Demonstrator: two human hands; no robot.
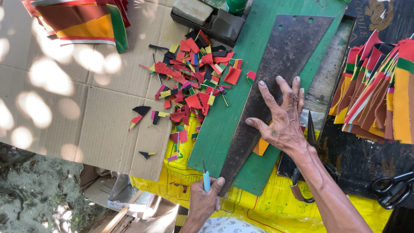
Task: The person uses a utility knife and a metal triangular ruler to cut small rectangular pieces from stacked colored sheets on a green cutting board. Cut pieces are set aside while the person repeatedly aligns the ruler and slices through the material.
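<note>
My right hand [282, 118] lies flat, fingers spread, on a rusty saw blade [284, 56] that rests on a green board [220, 129]. An orange piece of material [260, 147] sticks out from under the blade beside my thumb. My left hand [205, 198] is closed around a light blue cutter knife [206, 180] at the blade's near tip, its point turned away from me. A heap of red, yellow, green and black offcuts [194, 82] lies to the left of the board.
Striped cut pieces are stacked at the right [379, 95] and the far left [82, 21]. Black scissors [393, 188] lie at the right edge, and another pair [311, 129] sits under my right wrist. Cardboard [86, 95], a yellow plastic sheet [258, 203] and a black tray holding a stone [202, 15] surround the board.
</note>
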